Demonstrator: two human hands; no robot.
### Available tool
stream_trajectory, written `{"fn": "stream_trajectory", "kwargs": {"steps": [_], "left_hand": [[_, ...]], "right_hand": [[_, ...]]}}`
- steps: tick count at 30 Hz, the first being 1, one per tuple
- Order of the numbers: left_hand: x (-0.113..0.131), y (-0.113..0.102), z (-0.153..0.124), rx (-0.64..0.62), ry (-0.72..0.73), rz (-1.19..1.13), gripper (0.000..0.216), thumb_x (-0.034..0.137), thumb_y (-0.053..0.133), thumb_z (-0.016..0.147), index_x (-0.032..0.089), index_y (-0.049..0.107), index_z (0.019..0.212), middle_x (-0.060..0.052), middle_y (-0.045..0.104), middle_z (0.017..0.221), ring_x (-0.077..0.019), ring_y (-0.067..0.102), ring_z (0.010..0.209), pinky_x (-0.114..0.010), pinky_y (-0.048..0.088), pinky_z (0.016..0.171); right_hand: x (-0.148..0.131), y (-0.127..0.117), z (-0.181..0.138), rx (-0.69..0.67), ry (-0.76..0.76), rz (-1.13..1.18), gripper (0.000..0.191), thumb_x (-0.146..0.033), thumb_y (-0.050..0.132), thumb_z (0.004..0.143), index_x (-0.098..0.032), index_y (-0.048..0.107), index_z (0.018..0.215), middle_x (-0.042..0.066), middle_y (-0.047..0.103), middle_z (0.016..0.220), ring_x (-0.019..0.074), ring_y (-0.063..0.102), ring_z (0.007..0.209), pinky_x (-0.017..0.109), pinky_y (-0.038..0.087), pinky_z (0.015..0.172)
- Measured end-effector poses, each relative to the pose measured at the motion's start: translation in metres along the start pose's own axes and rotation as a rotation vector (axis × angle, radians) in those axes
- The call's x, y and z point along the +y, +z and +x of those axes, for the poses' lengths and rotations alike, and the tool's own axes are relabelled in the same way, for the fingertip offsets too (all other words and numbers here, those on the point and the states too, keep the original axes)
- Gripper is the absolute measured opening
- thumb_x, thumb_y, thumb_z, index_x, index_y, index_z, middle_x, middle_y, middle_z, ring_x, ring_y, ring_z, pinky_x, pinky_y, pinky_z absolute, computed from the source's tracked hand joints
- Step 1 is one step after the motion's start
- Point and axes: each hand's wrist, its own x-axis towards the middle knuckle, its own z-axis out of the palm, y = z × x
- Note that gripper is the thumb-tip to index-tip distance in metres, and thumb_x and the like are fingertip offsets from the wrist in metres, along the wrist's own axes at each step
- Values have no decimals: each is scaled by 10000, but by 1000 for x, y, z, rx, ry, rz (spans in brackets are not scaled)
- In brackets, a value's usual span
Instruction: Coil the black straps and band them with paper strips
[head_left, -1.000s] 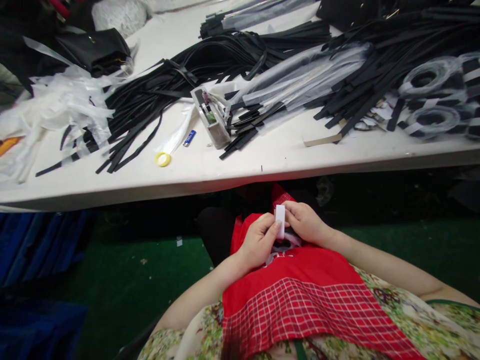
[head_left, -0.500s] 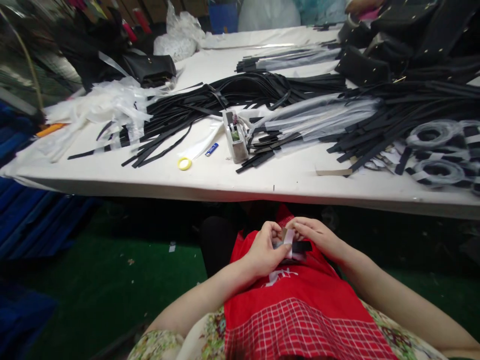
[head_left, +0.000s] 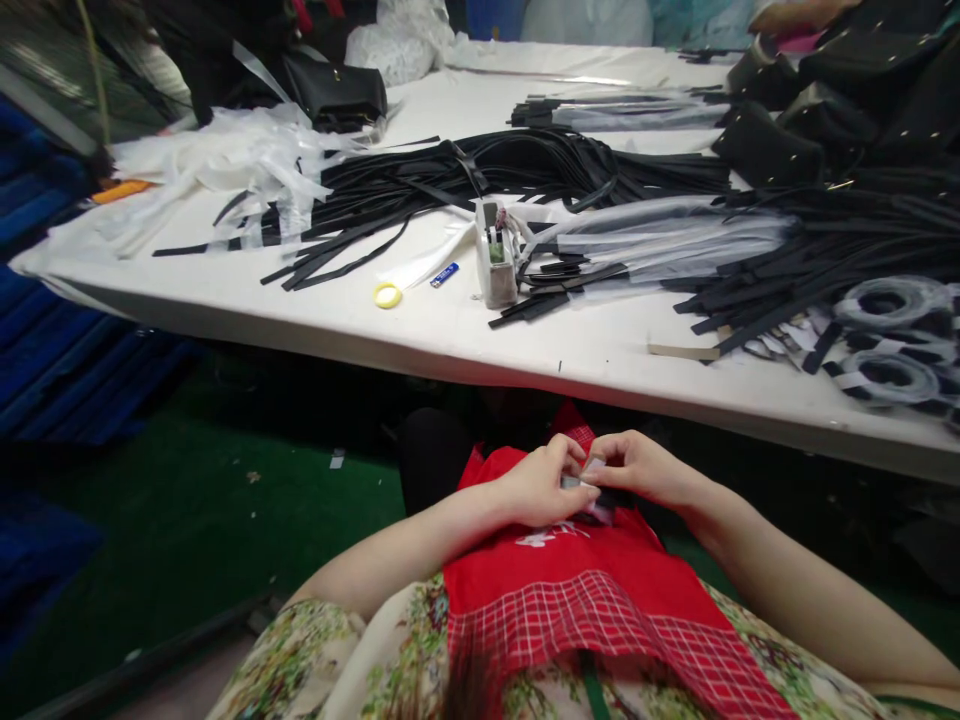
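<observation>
Both my hands are together in front of the red apron (head_left: 525, 580), below the table edge. Fingers of my left hand (head_left: 546, 487) close around a small bundle with a black strap (head_left: 619, 497) in it, mostly hidden by the hands. A pale paper strip (head_left: 595, 466) lies across this bundle. My right hand (head_left: 641, 468) pinches the strip between thumb and fingers, close to the left fingertips.
On the white table (head_left: 420, 335) stand a tape dispenser (head_left: 496, 265), a yellow ring (head_left: 387, 295) and a blue battery-like stick (head_left: 445, 275). Long black straps (head_left: 525, 165) lie behind. Wrapped coils (head_left: 892, 375) sit at right, black bags (head_left: 772, 140) farther back.
My right hand has shifted over the bundle, and its fingers now cover more of the pale strip and the strap end. The view has tilted, with the table sitting slightly differently.
</observation>
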Motion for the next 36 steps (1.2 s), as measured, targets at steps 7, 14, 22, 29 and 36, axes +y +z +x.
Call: {"fn": "stream_trajectory", "kwargs": {"steps": [7, 14, 22, 29, 36], "left_hand": [[-3, -9, 3, -328, -106, -151, 238, 334, 551, 866, 134, 677, 841, -42, 708, 736, -156, 663, 663, -224, 481, 599], [-2, -2, -2, -308, -21, -61, 164, 299, 622, 798, 171, 703, 861, -16, 717, 732, -146, 645, 593, -212, 463, 550], [-27, 0, 8, -100, -200, -337, 203, 308, 616, 756, 127, 643, 845, -17, 636, 663, -119, 560, 560, -212, 426, 530], [-39, -28, 13, 170, -128, -389, 174, 219, 671, 628, 138, 656, 781, 7, 590, 672, -109, 485, 611, -232, 384, 593], [-43, -34, 19, 165, -137, -785, 413, 545, 691, 683, 141, 607, 663, 2, 552, 630, -104, 469, 590, -252, 386, 609]], "right_hand": [[-13, -3, -8, -48, -41, -170, 355, -506, 714, 764, -151, 729, 743, 49, 699, 748, 164, 611, 686, 277, 482, 662], [-25, -9, -6, -175, 73, -374, 333, -488, 686, 784, -163, 722, 726, 14, 672, 634, 129, 553, 543, 241, 411, 516], [-40, 19, -9, 116, -361, -1088, 243, -208, 515, 886, -196, 736, 987, 75, 736, 963, 221, 672, 864, 343, 538, 790], [-15, 25, 3, 127, -731, -1204, 531, -84, 451, 896, -181, 467, 1418, 96, 535, 1414, 237, 472, 1313, 450, 429, 1095], [-12, 26, 9, 173, -800, -1186, 531, -71, 470, 886, -181, 487, 1406, 112, 543, 1395, 249, 466, 1318, 460, 424, 1102]]}}
